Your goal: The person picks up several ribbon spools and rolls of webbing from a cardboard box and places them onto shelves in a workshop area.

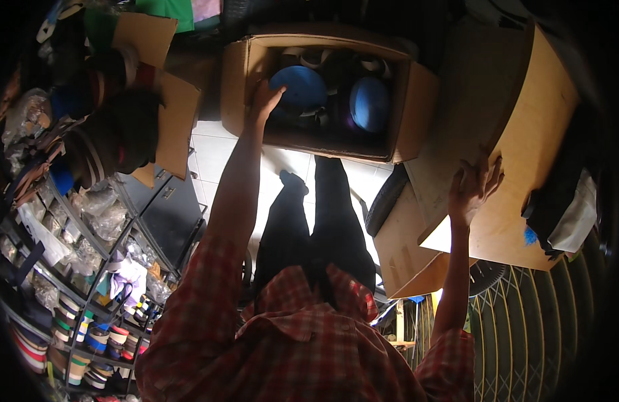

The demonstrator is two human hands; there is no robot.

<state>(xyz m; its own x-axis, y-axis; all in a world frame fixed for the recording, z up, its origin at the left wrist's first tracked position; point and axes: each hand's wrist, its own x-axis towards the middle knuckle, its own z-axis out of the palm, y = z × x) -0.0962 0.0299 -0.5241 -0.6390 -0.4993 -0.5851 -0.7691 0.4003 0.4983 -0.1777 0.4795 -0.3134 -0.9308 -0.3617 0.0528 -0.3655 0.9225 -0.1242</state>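
My left hand point(261, 106) reaches into the left side of an open cardboard box point(413, 110). Its thumb overlaps the near-left rim of a round blue object point(299, 89), which it appears to grip; the other fingers are partly hidden. A second round blue object point(369, 104) rests at the right inside the box, among dark and pale curved items in shadow. Over on the right, my right hand point(473, 186) is raised in front of a light wooden panel point(534, 161). Its fingers are spread and loosely bent, with nothing in them.
Crowded shelves point(95, 268) run along the left, with strap rolls and plastic bags. Cardboard flaps point(175, 127) jut out beside the box. Another carton point(406, 251) sits under the panel, next to a dark tyre point(388, 199). A folding metal gate point(524, 321) stands at lower right.
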